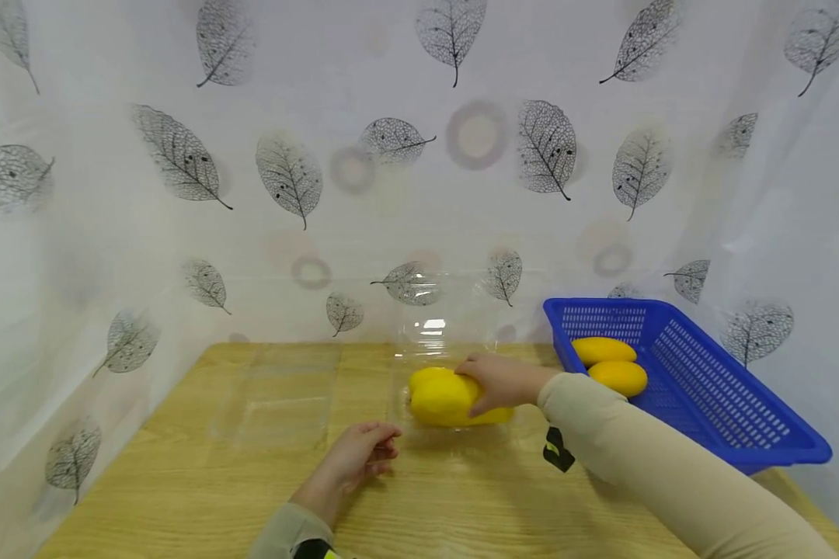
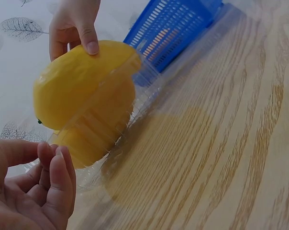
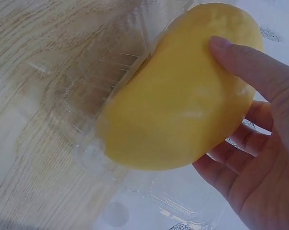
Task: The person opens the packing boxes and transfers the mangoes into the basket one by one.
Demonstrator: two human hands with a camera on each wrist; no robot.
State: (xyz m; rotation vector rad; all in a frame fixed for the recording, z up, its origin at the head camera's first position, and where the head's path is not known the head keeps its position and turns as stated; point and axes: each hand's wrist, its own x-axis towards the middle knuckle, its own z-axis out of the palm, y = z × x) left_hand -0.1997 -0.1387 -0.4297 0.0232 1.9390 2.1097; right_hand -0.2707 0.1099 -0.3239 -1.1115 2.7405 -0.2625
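Note:
A yellow mango lies in my right hand, thumb on one side and fingers on the other, as the right wrist view shows. It is over an open clear plastic clamshell box whose lid stands up at the back. Beneath it, more yellow fruit shows through the box wall, partly hidden. My left hand hovers at the box's front left corner, fingers loosely curled with nothing seen between them. Whether its fingertips touch the rim, I cannot tell.
On the right stands a blue perforated basket with two mangoes at its left side. Another clear plastic box sits on the left of the wooden table. A leaf-print curtain hangs behind.

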